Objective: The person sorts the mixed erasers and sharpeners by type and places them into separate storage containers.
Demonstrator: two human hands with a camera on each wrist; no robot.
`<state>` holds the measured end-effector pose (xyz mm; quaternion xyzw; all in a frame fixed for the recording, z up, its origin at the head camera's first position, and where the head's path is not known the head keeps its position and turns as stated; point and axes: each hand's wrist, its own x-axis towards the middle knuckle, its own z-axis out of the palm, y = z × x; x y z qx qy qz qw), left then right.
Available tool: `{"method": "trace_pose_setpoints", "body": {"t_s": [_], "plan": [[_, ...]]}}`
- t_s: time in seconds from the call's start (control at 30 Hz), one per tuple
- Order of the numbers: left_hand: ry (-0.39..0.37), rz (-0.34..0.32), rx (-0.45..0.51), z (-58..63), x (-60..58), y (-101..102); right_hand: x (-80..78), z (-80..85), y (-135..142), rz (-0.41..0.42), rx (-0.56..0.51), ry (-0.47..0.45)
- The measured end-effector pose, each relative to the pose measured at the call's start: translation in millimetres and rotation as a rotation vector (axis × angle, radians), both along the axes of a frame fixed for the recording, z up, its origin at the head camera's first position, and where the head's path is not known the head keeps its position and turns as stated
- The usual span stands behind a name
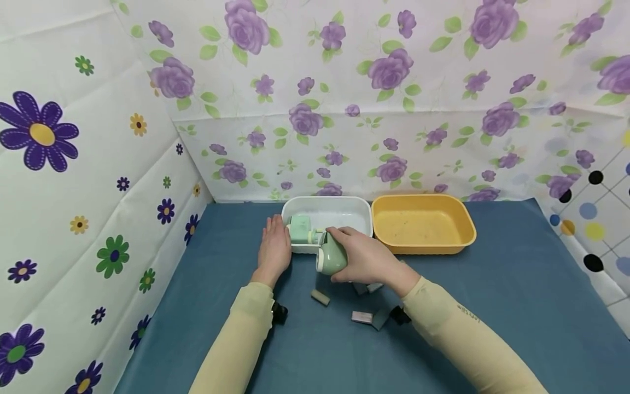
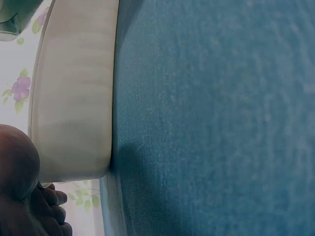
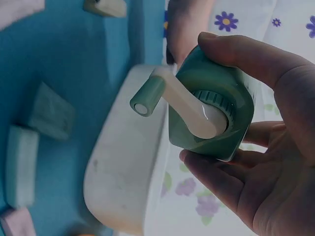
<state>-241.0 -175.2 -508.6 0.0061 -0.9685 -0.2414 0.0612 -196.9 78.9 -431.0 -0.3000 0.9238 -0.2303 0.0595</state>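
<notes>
My right hand (image 1: 368, 257) grips a green pencil sharpener (image 1: 333, 256) between thumb and fingers, above the front edge of the white bin (image 1: 344, 210). In the right wrist view the sharpener (image 3: 211, 113) shows its pale crank and green knob. My left hand (image 1: 275, 249) lies against the bin's left end, its fingers straight and pointing away from me. Inside the bin, at its left, sits a mint-green boxy thing (image 1: 299, 229) with pale yellow trim; the sharpener partly overlaps it in the head view.
A yellow bin (image 1: 424, 223) stands right of the white one. On the blue cloth in front lie small eraser-like blocks: a beige one (image 1: 320, 297), a pinkish one (image 1: 362, 317), a grey-green one (image 1: 380, 319) and others partly under my right hand. A flowered sheet (image 1: 305, 148) hangs behind.
</notes>
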Motion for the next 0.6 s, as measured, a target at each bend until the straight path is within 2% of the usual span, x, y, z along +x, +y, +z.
{"method": "trace_pose_setpoints", "body": {"t_s": [0.3, 0.6], "plan": [[-0.014, -0.02, 0.002, -3.0, 0.7, 0, -19.2, 16.7, 15, -0.057, -0.093, -0.025], [0.005, -0.026, 0.015, -1.7, 0.4, -2, -50.1, 18.9, 11, -0.141, -0.087, -0.031]]}}
